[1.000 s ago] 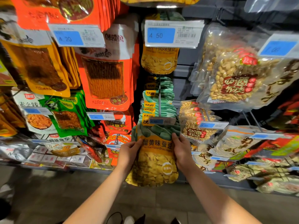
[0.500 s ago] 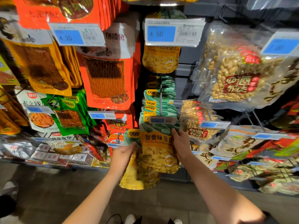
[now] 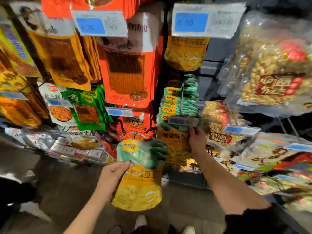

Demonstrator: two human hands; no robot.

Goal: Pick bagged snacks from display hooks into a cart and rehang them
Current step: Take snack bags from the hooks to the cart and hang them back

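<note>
Yellow-green snack bag (image 3: 140, 174) pinched free in left hand (image 3: 113, 173); right hand (image 3: 196, 141) grips the hanging bags (image 3: 175, 144); cart drop comes next.

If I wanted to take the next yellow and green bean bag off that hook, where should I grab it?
Probably by an upper side edge of the front hanging bag, where the right hand already pinches it. It hangs flat, facing outward, on a hook that points toward you, so come from the front and slide it straight off.
</note>
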